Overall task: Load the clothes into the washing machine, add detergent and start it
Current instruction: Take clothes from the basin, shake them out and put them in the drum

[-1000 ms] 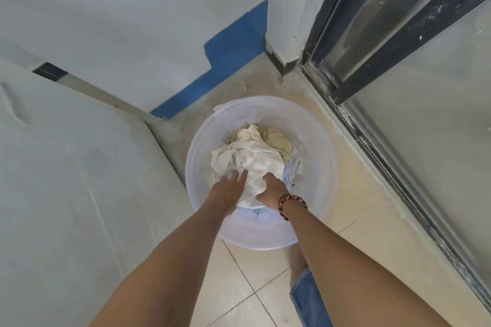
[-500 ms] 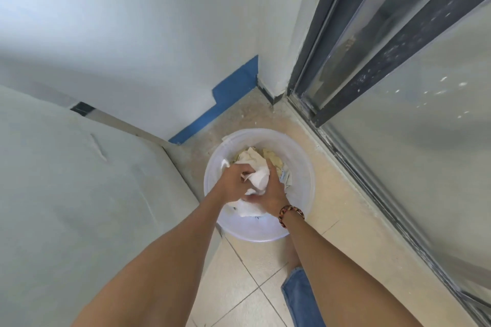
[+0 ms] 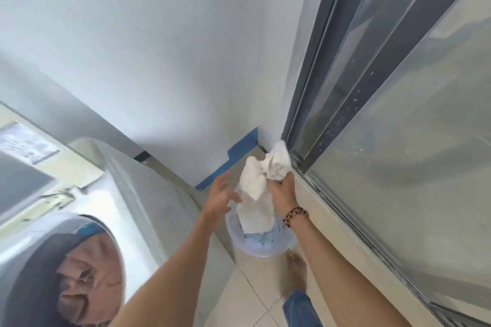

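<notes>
One white garment point(image 3: 256, 188) hangs from your right hand point(image 3: 283, 188), whose fingers are curled tight around a bunched fold near its top, so the rest trails down toward the clear plastic basin point(image 3: 265, 244) on the floor. Holding it by the top likely lets it drop free of the blue clothes point(image 3: 261, 237) left in the basin. Your left hand point(image 3: 221, 199) is just left of the cloth with fingers spread and holding nothing (probably ready to gather the loose lower part). The washing machine point(image 3: 148, 210) stands to the left, and its open drum point(image 3: 79, 273) at near left already shows crumpled fabric inside. Carrying the garment there means swinging it left over the machine's rim; a trailing end could snag, so bunching it first seems wise. The sliding glass door point(image 3: 398, 167) runs along the right.
</notes>
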